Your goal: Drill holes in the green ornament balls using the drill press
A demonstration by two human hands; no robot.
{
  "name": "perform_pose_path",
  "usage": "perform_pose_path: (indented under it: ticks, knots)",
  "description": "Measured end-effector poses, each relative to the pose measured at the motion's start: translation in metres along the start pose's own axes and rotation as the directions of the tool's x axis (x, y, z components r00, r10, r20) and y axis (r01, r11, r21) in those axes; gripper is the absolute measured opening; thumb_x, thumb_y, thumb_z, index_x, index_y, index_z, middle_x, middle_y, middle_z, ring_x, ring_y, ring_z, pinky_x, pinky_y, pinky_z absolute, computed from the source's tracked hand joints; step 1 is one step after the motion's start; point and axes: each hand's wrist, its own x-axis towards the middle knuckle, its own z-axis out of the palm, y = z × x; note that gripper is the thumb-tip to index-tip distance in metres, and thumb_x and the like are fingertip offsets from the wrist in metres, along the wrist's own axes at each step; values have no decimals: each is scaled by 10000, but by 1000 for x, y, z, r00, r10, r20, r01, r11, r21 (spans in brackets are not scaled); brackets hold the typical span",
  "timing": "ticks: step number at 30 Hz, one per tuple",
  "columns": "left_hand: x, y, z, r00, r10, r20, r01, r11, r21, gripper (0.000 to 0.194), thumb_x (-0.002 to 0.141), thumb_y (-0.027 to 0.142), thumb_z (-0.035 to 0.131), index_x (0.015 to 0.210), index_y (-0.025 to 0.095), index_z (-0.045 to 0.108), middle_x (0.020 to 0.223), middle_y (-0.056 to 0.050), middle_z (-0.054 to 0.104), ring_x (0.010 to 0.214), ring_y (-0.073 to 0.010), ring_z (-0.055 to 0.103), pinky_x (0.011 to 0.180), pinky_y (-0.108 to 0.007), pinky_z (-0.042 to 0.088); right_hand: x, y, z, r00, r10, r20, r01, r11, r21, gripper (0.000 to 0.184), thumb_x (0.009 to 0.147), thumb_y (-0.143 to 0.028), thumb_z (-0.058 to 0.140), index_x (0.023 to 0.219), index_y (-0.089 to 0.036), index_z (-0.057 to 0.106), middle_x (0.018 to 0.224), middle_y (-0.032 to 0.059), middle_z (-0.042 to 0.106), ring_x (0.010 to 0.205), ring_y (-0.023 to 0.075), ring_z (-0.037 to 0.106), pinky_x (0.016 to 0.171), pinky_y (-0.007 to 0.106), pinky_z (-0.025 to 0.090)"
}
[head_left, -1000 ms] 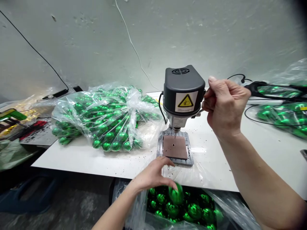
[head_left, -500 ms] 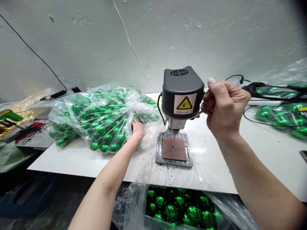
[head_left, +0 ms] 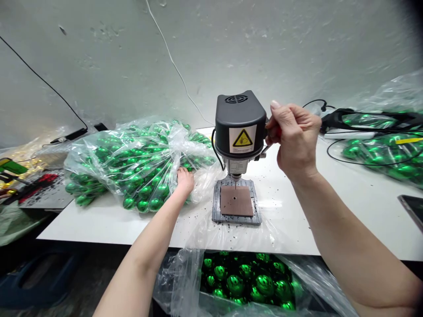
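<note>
A small black bench drill press [head_left: 240, 119] with a yellow warning label stands on the white table. My right hand [head_left: 295, 136] is closed around the drill press handle [head_left: 278, 130] at its right side; a bit of red shows between the fingers. Below the drill bit, a brown square plate [head_left: 235, 204] with a dark hole lies on the grey slotted base [head_left: 216, 215]. My left hand [head_left: 185, 179] reaches into the mouth of a clear plastic bag [head_left: 180, 143] full of shiny green ball ornaments [head_left: 145, 191]. Its fingertips are hidden among plastic and balls.
Below the table's front edge, an open plastic-lined container holds larger-looking green balls [head_left: 235, 284]. More bagged green balls [head_left: 380, 154], black cables and a dark-screened device [head_left: 411, 211] are at right. Dark crumbs dot the table [head_left: 109, 224]. A blue stool [head_left: 36, 277] stands lower left.
The view has shifted slightly, so the drill press and right side appear further left. My right hand stays on the handle, and my left hand remains at the bag's mouth.
</note>
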Motion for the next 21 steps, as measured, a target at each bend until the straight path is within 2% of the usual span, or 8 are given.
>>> perform_pose_path:
  ticks: [7,9,11,12,14,16,17,21]
  knots:
    - [1,11,-31,1000,-1,2,1,997,-72,243,805,109,639,999,10,745,1234,-352,597,1278,-509,484,1035,-581,363,11,9,-1,999,7,31,-7,1000,16,424,845,-451,700,556,-195,525,482,-61,463,391,34,402,336,186,309]
    - [-14,12,-45,999,32,-22,-34,994,-107,295,824,132,640,1095,83,745,1268,-287,587,1228,-451,547,1018,-538,417,12,11,0,999,-2,33,1,1000,20,423,852,-446,692,559,-195,519,485,-63,456,392,32,403,337,183,310]
    - [-35,14,-55,995,78,-56,-92,944,-316,362,871,220,631,1223,182,707,1267,-203,594,1136,-365,615,981,-490,480,13,12,1,1000,6,25,-6,1000,28,412,868,-405,679,553,-196,518,478,-63,450,384,32,398,337,186,300]
    - [-46,15,-59,994,94,-58,-110,855,-506,392,892,275,623,1275,211,676,1250,-172,606,1084,-326,640,952,-470,512,13,12,1,1000,16,17,-16,999,32,407,875,-379,674,547,-196,517,474,-62,451,380,32,395,338,188,295]
    - [-67,18,-62,992,122,-7,-62,453,-889,446,915,378,611,1327,207,629,1218,-146,638,1022,-277,665,906,-451,563,14,12,2,999,36,2,-36,999,37,408,878,-352,669,535,-196,513,463,-61,452,372,35,391,341,195,288]
    - [-86,23,-61,983,158,94,98,-13,-995,469,906,447,634,1286,173,637,1210,-150,663,1031,-266,673,892,-457,594,15,12,2,999,46,-4,-46,998,38,416,867,-365,680,527,-198,509,456,-61,452,368,39,390,342,204,286]
    - [-93,26,-60,975,171,139,169,-172,-971,461,893,470,657,1235,161,656,1210,-152,671,1049,-267,674,900,-463,602,15,12,2,999,48,-5,-47,998,39,416,860,-375,688,527,-200,511,454,-61,451,368,41,391,342,208,287]
    - [-110,36,-51,952,175,253,306,-459,-834,412,846,501,734,1060,155,673,1198,-145,690,1113,-270,674,971,-475,596,16,13,3,998,54,-22,-53,998,39,408,858,-359,688,520,-208,515,449,-53,453,368,50,390,334,226,283]
